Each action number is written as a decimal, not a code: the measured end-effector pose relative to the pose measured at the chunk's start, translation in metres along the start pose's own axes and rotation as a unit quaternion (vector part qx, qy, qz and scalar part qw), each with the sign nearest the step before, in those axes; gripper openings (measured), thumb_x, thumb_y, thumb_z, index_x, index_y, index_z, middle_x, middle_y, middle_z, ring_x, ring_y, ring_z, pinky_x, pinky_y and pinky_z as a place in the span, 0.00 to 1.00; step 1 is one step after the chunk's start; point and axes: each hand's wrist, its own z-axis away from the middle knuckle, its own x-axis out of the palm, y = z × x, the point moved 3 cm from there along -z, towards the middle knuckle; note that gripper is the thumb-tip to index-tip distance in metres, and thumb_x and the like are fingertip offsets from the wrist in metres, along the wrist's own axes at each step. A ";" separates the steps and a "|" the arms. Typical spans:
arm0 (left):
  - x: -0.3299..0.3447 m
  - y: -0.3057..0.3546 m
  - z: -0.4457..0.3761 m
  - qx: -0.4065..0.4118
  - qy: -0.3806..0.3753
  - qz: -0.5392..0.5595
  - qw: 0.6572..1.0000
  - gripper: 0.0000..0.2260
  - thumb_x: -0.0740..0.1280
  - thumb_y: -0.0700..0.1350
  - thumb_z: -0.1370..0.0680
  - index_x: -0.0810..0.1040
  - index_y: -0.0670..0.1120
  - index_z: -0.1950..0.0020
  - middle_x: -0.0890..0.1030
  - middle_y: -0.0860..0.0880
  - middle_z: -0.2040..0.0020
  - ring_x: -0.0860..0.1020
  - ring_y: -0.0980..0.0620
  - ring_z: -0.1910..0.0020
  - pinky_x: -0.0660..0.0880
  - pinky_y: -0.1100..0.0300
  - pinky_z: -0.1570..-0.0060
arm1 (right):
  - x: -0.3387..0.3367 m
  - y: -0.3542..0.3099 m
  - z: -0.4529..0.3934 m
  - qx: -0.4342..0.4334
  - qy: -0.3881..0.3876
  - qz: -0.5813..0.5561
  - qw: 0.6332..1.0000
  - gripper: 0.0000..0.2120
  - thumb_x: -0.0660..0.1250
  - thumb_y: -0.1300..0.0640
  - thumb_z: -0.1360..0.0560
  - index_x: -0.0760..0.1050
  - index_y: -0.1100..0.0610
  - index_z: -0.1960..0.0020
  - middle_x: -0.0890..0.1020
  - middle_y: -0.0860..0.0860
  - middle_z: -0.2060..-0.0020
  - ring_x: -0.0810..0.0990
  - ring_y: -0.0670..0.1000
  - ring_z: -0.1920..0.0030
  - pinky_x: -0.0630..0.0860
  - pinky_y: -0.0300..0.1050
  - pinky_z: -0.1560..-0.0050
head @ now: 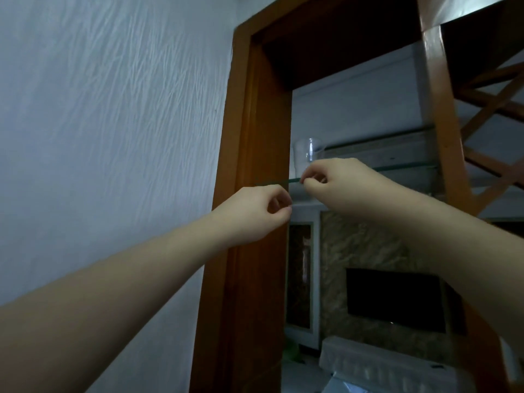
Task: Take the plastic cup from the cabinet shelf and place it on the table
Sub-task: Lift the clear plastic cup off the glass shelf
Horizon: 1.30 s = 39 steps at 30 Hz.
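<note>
Clear cup (305, 156), orange-brown frame (255, 137), streaked pale wall (113, 123).

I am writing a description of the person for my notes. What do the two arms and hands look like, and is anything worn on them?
Both forearms are bare as far as the picture shows: no sleeves are visible. The left hand and the right hand wear no gloves, and I see no watch, bracelet or ring on them. The fingers look slim. No markings show.
</note>
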 end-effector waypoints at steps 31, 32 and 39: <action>-0.002 -0.027 -0.065 -0.187 0.110 0.239 0.946 0.30 0.64 0.54 0.21 0.53 0.57 0.24 0.70 0.53 0.40 0.72 0.50 0.42 0.72 0.54 0.44 | 0.013 0.046 -0.144 0.270 -0.015 -0.156 0.950 0.43 0.54 0.30 0.26 0.53 0.61 0.26 0.66 0.61 0.30 0.71 0.60 0.39 0.74 0.47 0.54; -0.003 -0.028 -0.064 -0.192 0.109 0.239 0.946 0.30 0.63 0.53 0.21 0.53 0.56 0.23 0.70 0.52 0.39 0.72 0.49 0.40 0.72 0.52 0.41 | 0.017 0.047 -0.144 0.259 -0.047 -0.137 0.955 0.42 0.53 0.30 0.26 0.53 0.60 0.26 0.64 0.61 0.28 0.68 0.62 0.33 0.73 0.50 0.42; -0.002 -0.029 -0.057 -0.204 0.093 0.266 0.938 0.32 0.65 0.54 0.23 0.54 0.56 0.23 0.71 0.50 0.36 0.70 0.46 0.36 0.70 0.48 0.36 | 0.023 0.049 -0.138 0.252 0.013 -0.185 0.950 0.31 0.63 0.34 0.27 0.71 0.60 0.40 0.74 0.57 0.53 0.74 0.56 0.59 0.67 0.44 0.75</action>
